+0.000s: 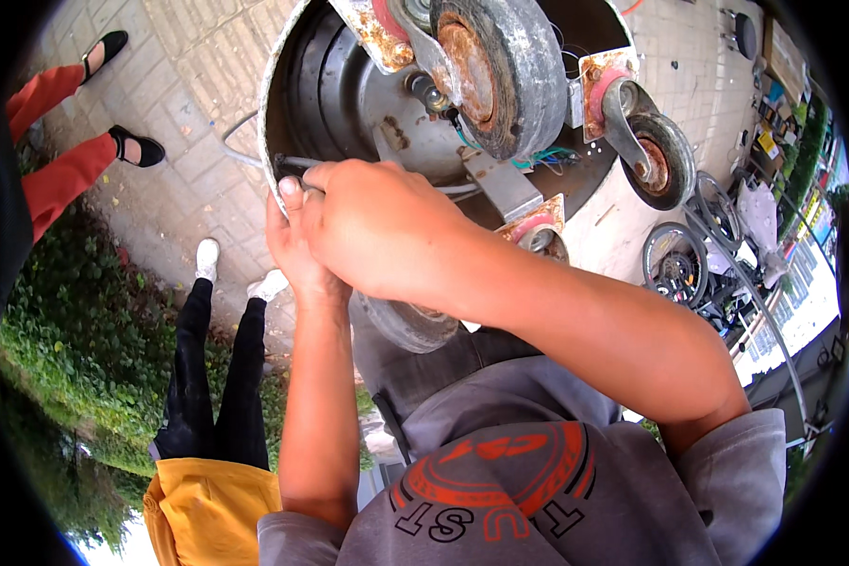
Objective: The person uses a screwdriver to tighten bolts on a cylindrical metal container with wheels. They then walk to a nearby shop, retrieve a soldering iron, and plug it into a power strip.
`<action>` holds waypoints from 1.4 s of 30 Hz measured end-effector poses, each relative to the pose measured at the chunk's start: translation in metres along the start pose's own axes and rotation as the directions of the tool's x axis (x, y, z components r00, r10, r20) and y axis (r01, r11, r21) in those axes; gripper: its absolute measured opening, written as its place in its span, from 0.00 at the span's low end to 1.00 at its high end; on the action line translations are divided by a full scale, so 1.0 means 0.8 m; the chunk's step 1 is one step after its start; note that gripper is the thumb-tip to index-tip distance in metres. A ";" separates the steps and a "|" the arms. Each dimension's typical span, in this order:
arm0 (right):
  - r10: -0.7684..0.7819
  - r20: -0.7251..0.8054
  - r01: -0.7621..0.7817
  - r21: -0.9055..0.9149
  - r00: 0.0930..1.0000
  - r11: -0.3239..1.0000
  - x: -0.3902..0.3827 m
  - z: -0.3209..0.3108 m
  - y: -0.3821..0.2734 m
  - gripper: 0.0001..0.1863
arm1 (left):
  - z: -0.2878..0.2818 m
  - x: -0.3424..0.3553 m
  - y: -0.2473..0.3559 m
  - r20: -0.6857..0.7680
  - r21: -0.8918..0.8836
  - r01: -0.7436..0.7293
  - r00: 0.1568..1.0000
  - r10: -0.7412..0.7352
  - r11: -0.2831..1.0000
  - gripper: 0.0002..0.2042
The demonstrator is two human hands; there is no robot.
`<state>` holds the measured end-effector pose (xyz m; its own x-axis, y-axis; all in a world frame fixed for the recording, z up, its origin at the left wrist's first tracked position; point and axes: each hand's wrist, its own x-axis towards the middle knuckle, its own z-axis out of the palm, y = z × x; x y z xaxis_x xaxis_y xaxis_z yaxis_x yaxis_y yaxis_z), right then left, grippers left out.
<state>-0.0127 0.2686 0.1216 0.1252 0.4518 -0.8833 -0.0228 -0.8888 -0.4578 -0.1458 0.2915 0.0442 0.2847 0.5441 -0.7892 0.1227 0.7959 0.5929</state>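
Observation:
A round metal drum [270, 104] lies with its underside toward me, its rusty caster wheels [524, 75] sticking out. At its left rim my two hands meet, the right lying partly over the left. My left hand [295, 241] is closed around the rim, fingers outside and thumb at the inner edge. My right hand [377, 222] is closed just inside the rim, its fingertips mostly hidden. By them a short dark piece [297, 162] shows, too small to name. A grey cable [240, 156] loops outside the rim beside my hands.
Inside the drum are a metal bracket [505, 184] and green wires [545, 158]. Another caster [660, 160] juts out at right. One person in red trousers [75, 179] and another in a yellow top [212, 509] stand at left. Bicycle wheels [676, 264] stand at right.

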 end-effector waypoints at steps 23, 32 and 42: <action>0.004 -0.112 -0.009 -0.039 0.994 0.999 -0.009 0.009 -0.006 0.18 | -0.003 0.005 -0.009 -0.053 0.006 0.024 0.998 -0.023 1.000 0.16; 0.098 -0.031 -0.099 -0.018 0.995 0.995 -0.006 0.001 -0.022 0.20 | 0.003 0.003 -0.008 -0.075 -0.067 0.050 0.996 -0.055 0.996 0.12; 0.158 -0.057 -0.151 0.108 0.986 0.983 -0.002 0.008 -0.021 0.18 | -0.010 0.005 -0.020 0.015 -0.106 -0.009 1.000 0.011 0.994 0.09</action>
<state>-0.0188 0.2831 0.1303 0.1768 0.3002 -0.9373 -0.1489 -0.9332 -0.3270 -0.1544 0.2837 0.0302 0.3000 0.5489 -0.7802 0.0185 0.8143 0.5801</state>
